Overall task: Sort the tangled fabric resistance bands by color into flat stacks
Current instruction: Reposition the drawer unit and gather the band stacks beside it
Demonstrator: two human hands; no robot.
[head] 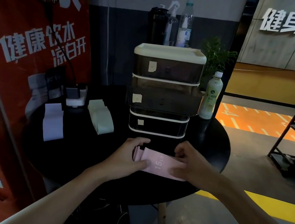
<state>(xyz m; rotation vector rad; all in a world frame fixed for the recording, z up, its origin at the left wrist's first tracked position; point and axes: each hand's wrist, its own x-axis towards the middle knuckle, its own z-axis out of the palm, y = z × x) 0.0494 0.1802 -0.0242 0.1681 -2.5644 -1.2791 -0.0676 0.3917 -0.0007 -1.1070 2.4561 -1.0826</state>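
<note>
Pinching pink band with left hand and right hand, fingers clamped on its 2 ends, likely to flatten it; lilac stack, green stack left of fingers.

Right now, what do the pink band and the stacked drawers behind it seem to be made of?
Pink band: apparently soft fabric, matte; it lies limp and flat, printed "15 LB". Stacked drawers: probably plastic; smoky, see-through, slightly glossy fronts with opaque cream rims.
</note>
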